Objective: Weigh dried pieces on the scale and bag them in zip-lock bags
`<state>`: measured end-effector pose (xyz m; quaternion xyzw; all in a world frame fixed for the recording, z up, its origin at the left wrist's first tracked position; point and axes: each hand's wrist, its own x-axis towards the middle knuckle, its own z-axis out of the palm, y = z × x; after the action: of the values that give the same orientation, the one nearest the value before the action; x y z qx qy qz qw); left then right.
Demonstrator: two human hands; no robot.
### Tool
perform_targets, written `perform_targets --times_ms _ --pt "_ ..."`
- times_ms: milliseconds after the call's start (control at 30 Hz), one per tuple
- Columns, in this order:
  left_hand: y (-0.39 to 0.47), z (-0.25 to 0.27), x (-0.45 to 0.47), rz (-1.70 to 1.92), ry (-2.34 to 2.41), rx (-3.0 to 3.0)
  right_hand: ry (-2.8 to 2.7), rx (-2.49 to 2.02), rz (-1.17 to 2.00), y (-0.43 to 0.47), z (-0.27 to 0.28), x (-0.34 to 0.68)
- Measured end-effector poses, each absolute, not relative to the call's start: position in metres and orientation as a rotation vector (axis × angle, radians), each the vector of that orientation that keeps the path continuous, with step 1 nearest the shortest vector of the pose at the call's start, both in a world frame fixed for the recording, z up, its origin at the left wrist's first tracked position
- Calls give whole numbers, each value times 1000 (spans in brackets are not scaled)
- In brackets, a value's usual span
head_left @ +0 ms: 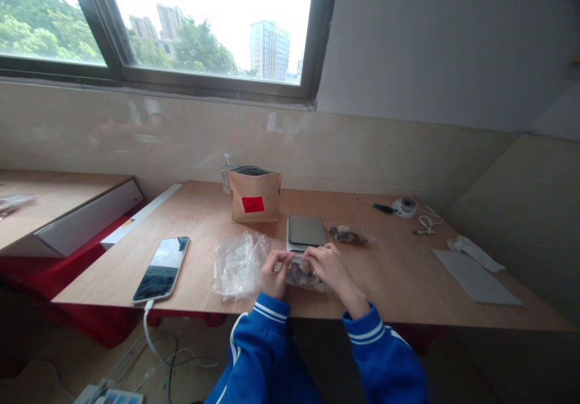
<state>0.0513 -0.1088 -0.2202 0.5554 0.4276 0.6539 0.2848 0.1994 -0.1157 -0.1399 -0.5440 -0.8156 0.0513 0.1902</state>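
Near the table's front edge, my left hand [276, 271] and my right hand [327, 266] pinch the top edge of a clear plastic bag [302, 277] from both sides. Dark and brownish pieces fill the bag; their kind is too small to tell. Just behind it sits a small scale [307, 230] with a grey metal plate. To the left of my left hand lies a crumpled heap of clear plastic bags [240, 265]. A similar small bag with dark pieces [348, 234] lies right of the scale.
A brown paper pouch [254, 192] with a red label stands open behind, a plastic bottle [225, 171] beside it. A phone [162, 269] on a cable lies left. Rightward are a screwdriver [383, 208], a white dome camera [405, 206] and a pale sheet [478, 277].
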Motion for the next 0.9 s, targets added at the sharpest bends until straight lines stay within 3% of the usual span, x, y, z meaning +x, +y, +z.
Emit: perform_targets --times_ms 900 --pt "-107 -228 51 1703 1168 1295 -2161 -1528 187 -119 -155 220"
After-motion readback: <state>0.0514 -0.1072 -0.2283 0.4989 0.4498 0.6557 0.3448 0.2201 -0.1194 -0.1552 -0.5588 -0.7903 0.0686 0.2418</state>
